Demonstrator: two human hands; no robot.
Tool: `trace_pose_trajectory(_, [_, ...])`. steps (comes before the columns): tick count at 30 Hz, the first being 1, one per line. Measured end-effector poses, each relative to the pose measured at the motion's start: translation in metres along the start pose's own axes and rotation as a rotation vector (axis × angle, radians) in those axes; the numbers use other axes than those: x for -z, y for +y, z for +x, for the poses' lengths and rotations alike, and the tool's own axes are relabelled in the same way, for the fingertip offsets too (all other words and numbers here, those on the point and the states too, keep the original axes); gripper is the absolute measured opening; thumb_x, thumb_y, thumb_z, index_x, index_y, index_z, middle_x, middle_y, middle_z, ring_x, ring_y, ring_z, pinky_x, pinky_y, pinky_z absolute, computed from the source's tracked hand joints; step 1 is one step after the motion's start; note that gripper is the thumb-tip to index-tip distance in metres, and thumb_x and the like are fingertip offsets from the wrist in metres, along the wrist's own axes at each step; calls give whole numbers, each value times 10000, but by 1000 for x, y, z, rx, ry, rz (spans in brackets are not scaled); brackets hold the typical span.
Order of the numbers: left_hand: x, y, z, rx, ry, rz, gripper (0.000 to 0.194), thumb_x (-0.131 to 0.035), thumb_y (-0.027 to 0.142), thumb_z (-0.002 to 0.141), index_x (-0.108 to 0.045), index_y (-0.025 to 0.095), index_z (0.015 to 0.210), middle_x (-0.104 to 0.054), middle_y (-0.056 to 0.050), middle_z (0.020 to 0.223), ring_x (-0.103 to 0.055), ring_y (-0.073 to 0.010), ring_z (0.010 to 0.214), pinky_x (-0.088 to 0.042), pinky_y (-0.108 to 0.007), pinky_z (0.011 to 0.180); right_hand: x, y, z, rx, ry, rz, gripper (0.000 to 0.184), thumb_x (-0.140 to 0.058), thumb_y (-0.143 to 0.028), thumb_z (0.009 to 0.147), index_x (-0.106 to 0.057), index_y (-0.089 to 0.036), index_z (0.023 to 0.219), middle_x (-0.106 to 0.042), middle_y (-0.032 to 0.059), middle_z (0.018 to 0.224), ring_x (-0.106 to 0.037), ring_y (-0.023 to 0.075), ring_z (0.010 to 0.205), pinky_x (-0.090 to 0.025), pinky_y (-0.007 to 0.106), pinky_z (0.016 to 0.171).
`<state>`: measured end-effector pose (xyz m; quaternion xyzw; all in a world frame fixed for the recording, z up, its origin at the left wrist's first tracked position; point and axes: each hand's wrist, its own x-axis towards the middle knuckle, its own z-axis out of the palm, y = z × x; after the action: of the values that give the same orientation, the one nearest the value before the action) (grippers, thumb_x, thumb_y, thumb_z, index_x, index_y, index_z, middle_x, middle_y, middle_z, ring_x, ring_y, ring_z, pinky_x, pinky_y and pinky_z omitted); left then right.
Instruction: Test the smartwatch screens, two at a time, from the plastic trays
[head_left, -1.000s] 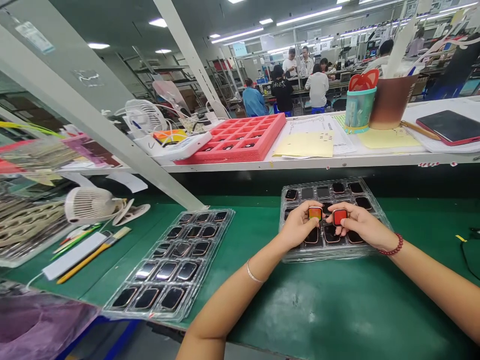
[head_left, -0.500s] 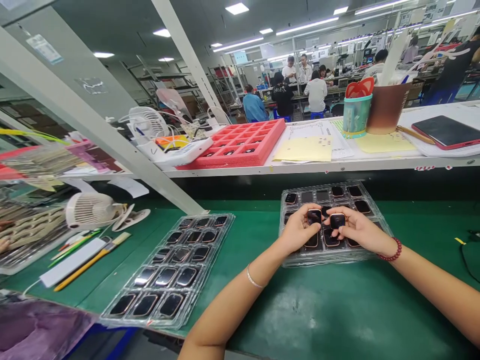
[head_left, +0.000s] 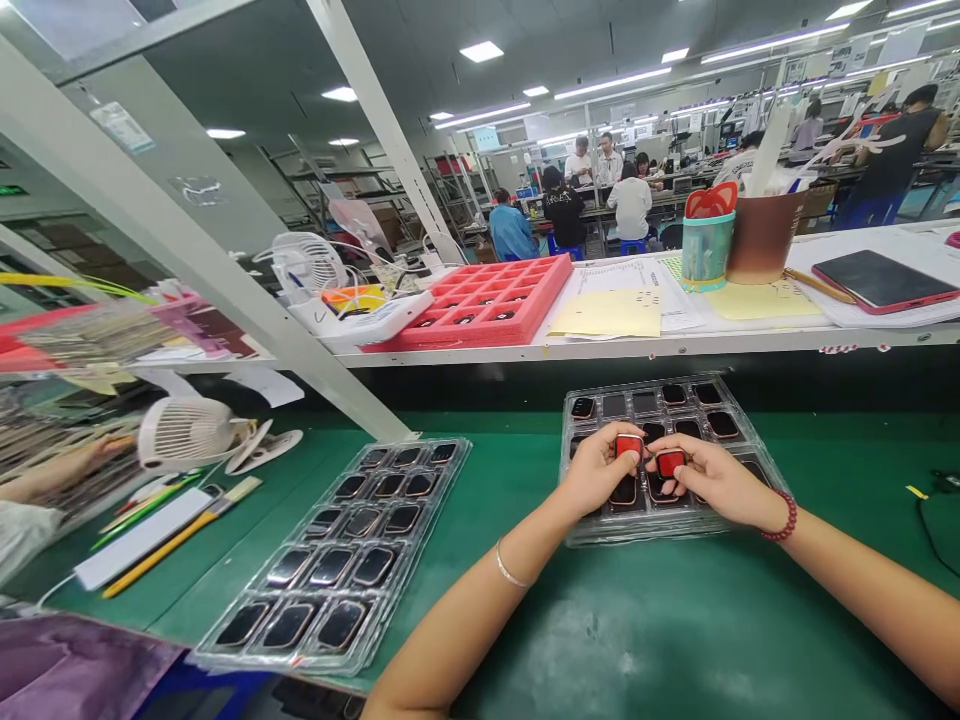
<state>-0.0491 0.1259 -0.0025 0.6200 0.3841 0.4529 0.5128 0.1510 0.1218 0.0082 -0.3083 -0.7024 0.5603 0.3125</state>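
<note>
I've got my left hand (head_left: 598, 470) pinching a small red-faced device (head_left: 629, 446) between thumb and fingers, and my right hand (head_left: 716, 480) pinching a second red-faced device (head_left: 670, 462) the same way. The two sit just apart, right above a clear plastic tray (head_left: 577, 530) of dark square devices on the green bench mat (head_left: 660, 620), with another loaded tray (head_left: 277, 660) off to my left

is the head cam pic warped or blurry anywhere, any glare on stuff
Head view: wide-angle warping bends the white post; glare paints a pale patch on the green bench mat and shines on the clear plastic tray; the left hand and right hand look fairly sharp.
</note>
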Motion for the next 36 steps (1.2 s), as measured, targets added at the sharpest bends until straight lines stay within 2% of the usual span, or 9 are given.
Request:
trace_pose_trajectory(11, [-2, 6, 0, 45, -7, -39, 282, -612, 369, 769, -581, 135, 922, -619, -43, 758, -594, -147, 728, -486, -231, 580, 1, 0, 1, -6, 24, 57, 210, -447, -244, 885, -551, -178, 1055, -633, 70, 967, -633, 129, 683, -519, 272, 619])
trace_pose_trajectory(19, [-3, 13, -1, 100, 41, -25, 310, -564, 431, 786, -596, 137, 877, -640, -33, 711, -564, -94, 554, -410, -189, 478, 3, 1, 2, -25, 56, 87, 204, -486, -342, 886, -554, -169, 971, -663, 48, 820, -560, 93, 540, -489, 251, 536])
trace_pose_trajectory(24, [-1, 10, 0, 128, 67, 2, 295, -521, 388, 812, -586, 137, 953, -665, -55, 770, -585, -97, 544, -343, -172, 436, 3, 2, 1, -54, 54, 71, 186, -485, -331, 882, -540, -171, 962, -650, 34, 793, -536, 84, 513, -461, 241, 511])
trace_pose_trajectory(32, [0, 3, 1, 66, 27, 36, 276, -529, 283, 810, -563, 161, 1056, -638, -49, 871, -599, -101, 629, -390, -174, 477, 3, 3, 3, -51, 62, 78, 202, -494, -267, 857, -494, -180, 1038, -648, 40, 855, -556, 90, 553, -479, 246, 535])
trace_pose_trajectory(36, [-2, 4, 0, 41, 15, 37, 274, -537, 192, 790, -557, 154, 1060, -629, -48, 885, -600, -107, 690, -468, -213, 595, 3, 5, 3, -29, 62, 92, 238, -496, -222, 840, -471, -186, 1074, -641, 45, 900, -574, 96, 589, -491, 254, 557])
